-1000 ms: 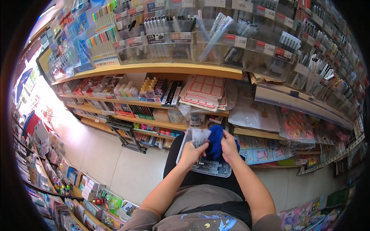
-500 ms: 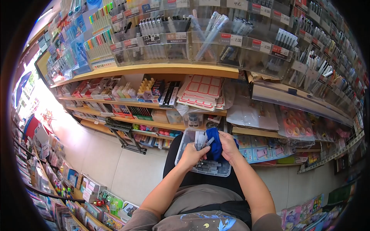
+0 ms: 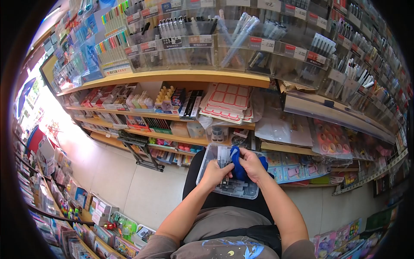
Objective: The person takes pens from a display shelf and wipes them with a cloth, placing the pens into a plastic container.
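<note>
A clear plastic box (image 3: 202, 169) rests on my lap with several small packs and pen-like pieces (image 3: 235, 188) in it. Over the box, my right hand (image 3: 252, 166) is closed round a bunched blue cloth (image 3: 239, 171), part of which hangs out past its far side. My left hand (image 3: 214, 174) is closed at the cloth's left edge, thumb and fingers pinched together. What sits in that pinch is too small and covered to make out. Beside its fingertips stand whitish clear pieces (image 3: 223, 154) in the box.
Ahead are wooden shelves (image 3: 172, 78) with clear pen holders and price tags above. Lower down lie red-framed label sheets (image 3: 226, 101) and boxed goods. A black folding stand (image 3: 144, 153) is on the tiled floor to the left. More racks of goods (image 3: 101, 211) stand close behind on both sides.
My right hand has shifted slightly inward and folded the blue cloth closer to my left fingers. The greyish piece that showed at my left fingertips is now covered. The box stays on my lap.
</note>
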`<state>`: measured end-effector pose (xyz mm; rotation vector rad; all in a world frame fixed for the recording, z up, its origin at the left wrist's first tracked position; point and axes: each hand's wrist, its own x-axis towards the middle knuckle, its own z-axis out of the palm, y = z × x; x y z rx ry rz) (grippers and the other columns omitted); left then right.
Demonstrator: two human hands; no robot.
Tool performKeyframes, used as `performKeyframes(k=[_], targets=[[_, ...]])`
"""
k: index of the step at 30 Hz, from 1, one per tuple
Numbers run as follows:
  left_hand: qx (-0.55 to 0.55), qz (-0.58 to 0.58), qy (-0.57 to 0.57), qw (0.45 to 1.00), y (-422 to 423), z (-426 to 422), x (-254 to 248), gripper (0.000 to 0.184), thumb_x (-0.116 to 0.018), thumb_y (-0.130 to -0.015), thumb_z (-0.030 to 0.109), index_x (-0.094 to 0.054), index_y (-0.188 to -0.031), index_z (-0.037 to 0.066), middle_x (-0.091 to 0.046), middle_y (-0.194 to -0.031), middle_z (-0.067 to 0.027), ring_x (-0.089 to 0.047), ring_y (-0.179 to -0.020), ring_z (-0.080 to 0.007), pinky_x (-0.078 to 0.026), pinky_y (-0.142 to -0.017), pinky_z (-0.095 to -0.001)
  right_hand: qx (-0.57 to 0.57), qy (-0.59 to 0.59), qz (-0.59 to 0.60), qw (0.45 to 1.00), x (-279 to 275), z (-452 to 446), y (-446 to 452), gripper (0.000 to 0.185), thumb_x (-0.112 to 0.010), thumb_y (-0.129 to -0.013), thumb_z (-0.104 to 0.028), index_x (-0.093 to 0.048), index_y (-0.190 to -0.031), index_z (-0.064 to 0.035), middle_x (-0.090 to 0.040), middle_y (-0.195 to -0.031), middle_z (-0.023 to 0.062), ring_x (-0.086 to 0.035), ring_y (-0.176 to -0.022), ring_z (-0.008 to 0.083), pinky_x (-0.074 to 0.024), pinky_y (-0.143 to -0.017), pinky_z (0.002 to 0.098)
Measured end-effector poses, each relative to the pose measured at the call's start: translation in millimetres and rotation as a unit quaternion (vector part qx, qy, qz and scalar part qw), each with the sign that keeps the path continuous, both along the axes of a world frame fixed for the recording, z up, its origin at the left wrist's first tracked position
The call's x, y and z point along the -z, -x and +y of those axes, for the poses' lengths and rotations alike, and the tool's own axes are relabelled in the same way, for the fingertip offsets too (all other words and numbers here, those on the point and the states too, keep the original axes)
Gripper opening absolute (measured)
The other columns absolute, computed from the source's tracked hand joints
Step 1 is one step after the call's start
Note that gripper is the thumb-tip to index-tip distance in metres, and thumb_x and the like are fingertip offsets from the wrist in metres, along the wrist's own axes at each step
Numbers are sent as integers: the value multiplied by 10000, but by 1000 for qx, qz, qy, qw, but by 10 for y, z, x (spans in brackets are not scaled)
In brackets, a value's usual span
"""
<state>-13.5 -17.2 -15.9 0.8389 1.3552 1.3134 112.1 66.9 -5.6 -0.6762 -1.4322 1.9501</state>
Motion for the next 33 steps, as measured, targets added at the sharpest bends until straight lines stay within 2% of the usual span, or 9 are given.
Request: performKeyframes(k=[3, 7, 8, 11, 13, 21, 25, 28, 33], targets=[[11, -11, -3, 1000, -23, -18, -36, 149, -628, -814, 137, -600, -773, -3, -594, -605, -51, -553, -516, -105, -419, -478, -225, 3, 43, 17, 999, 26, 20, -25, 178, -504, -894, -123, -552, -1041, -35, -607, -919, 25, -567, -777, 81, -464, -702, 219], [1, -36, 7, 999, -35, -6, -84, 154, -621, -821, 139, -597, -792, -11, -593, -605, -57, -567, -519, -110, -432, -475, -221, 97, 38, 97, 990, 109, 111, 7, 158, -505, -896, -133, -552, -1018, -44, -607, -896, 20, -570, -778, 79, -463, -709, 212], [0, -33, 12, 999, -33, -8, -82, 155, -619, -823, 139, -597, -797, -12, -593, -606, -59, -570, -519, -111, -434, -474, -219, 85, 48, 101, 990, 76, 118, 2, 153, -512, -891, -117, -547, -1020, -44, -601, -920, 26, -564, -820, 83, -460, -732, 218], [16, -24, 25, 999, -12, 0, -67, 129, -613, -829, 115, -608, -849, -12, -603, -660, -59, -576, -544, -115, -446, -497, -220, 49, 14, 75, 996, -50, 18, 26, 152, -517, -879, -75, -541, -1024, -40, -592, -955, 31, -552, -867, 86, -451, -759, 226], [30, -3, 26, 999, -4, -10, -26, 140, -614, -829, 118, -599, -863, -17, -600, -659, -59, -582, -549, -121, -451, -497, -224, 15, -41, 7, 999, 12, 8, 27, 170, -505, -858, -10, -540, -1023, -31, -589, -959, 20, -547, -867, 86, -440, -769, 221], [-17, -30, 20, 999, -18, 10, -52, 189, -609, -832, 135, -576, -916, -32, -596, -656, -66, -601, -561, -138, -467, -503, -227, 187, 107, 154, 964, 69, 122, -10, 130, -492, -898, -97, -571, -982, -37, -618, -897, 40, -583, -789, 106, -471, -725, 229], [-11, -18, 26, 999, -4, -7, -58, 205, -615, -826, 160, -586, -890, -33, -596, -639, -68, -594, -544, -126, -452, -482, -221, 209, 142, 200, 947, 126, 201, -25, 130, -517, -881, -115, -564, -988, -58, -628, -907, 72, -617, -777, 171, -512, -716, 300], [-6, -14, 24, 1000, 10, -11, -57, 180, -608, -830, 140, -582, -895, -26, -594, -662, -61, -573, -537, -120, -435, -485, -224, 183, 188, 234, 936, 132, 228, -27, 142, -522, -874, -105, -562, -1001, -55, -628, -902, 76, -619, -780, 185, -514, -723, 316], [-23, -65, 2, 998, -7, 14, -52, 138, -596, -836, 127, -581, -878, -4, -585, -658, -41, -551, -538, -114, -416, -498, -230, 61, 165, 168, 970, 68, 117, -38, 169, -506, -871, -67, -547, -1031, -35, -615, -905, 81, -606, -797, 164, -503, -730, 294]])
